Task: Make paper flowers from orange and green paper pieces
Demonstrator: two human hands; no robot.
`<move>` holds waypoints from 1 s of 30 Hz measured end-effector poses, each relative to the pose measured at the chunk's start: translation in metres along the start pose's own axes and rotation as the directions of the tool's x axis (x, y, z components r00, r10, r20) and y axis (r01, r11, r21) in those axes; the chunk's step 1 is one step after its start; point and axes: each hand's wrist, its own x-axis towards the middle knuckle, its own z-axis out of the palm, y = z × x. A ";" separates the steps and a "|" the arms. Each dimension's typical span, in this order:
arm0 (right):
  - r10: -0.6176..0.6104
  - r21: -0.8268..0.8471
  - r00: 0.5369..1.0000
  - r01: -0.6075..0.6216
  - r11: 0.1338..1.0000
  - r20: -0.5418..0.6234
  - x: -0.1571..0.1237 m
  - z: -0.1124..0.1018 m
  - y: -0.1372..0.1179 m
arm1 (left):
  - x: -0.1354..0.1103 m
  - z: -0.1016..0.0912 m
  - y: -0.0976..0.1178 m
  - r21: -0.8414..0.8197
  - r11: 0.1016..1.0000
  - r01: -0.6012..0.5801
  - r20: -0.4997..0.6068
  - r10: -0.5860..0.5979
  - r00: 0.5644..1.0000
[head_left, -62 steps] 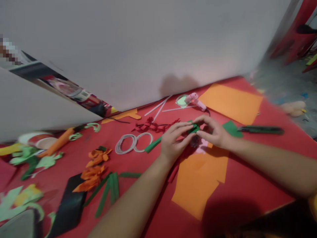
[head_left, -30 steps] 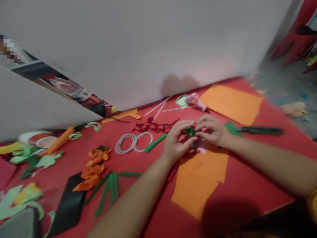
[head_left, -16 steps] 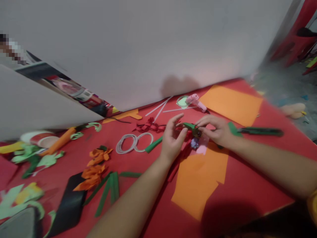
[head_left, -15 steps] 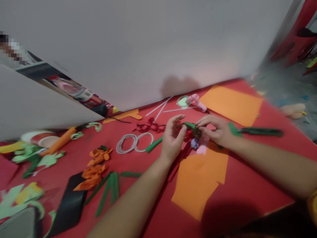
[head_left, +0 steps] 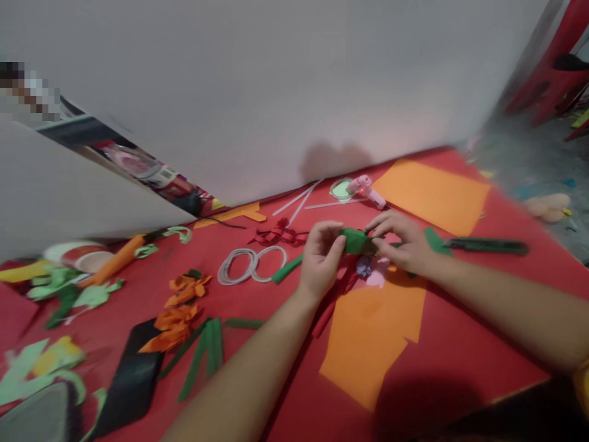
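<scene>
A small piece of green crepe paper (head_left: 355, 241) is stretched between my two hands over the red table. My left hand (head_left: 321, 255) pinches its left end between thumb and fingers. My right hand (head_left: 402, 240) pinches the right end, where something dark and thin shows at the fingertips. Just below the hands lie a small purple paper flower (head_left: 363, 267) and a pink paper scrap (head_left: 379, 272). A rolled red paper strip (head_left: 326, 312) runs down from there. Beside my left wrist is a green strip (head_left: 288, 269).
A pink glue gun (head_left: 368, 190) with a lit red light rests near the wall. A dark green cutter (head_left: 488, 245) lies right of my right hand. Orange sheets (head_left: 375, 334), wire rings (head_left: 237, 266), orange paper flowers (head_left: 177, 322) and a black phone-like slab (head_left: 131, 377) lie around.
The green paper has turned from a thin edge-on fold to a flatter, broader face toward me. Both hands keep nearly the same place.
</scene>
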 end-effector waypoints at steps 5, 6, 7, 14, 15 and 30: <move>0.001 -0.022 1.000 -0.001 1.000 -0.004 -0.002 0.001 -0.002 | 0.001 -0.001 -0.001 0.012 1.000 0.022 -0.053 -0.021 0.998; 0.007 -0.008 1.000 -0.007 1.000 0.004 -0.004 0.001 -0.003 | 0.001 -0.001 -0.001 0.007 1.000 0.015 -0.050 -0.015 0.999; 0.016 0.019 1.000 -0.016 1.000 0.022 -0.005 0.001 -0.003 | 0.000 -0.001 0.000 0.000 1.000 0.006 -0.042 -0.006 0.999; 0.178 0.186 0.983 -0.181 0.966 0.033 -0.009 0.004 0.000 | -0.003 0.000 0.000 -0.052 0.998 -0.033 0.035 0.035 0.999; 0.188 0.182 0.982 -0.189 0.965 0.019 -0.008 0.005 0.001 | -0.004 0.000 -0.001 -0.054 0.998 -0.039 0.037 0.041 0.998; 0.425 0.579 0.905 -0.350 0.736 0.008 -0.007 0.021 0.017 | -0.001 -0.003 -0.005 -0.101 0.993 -0.055 -0.019 0.053 0.998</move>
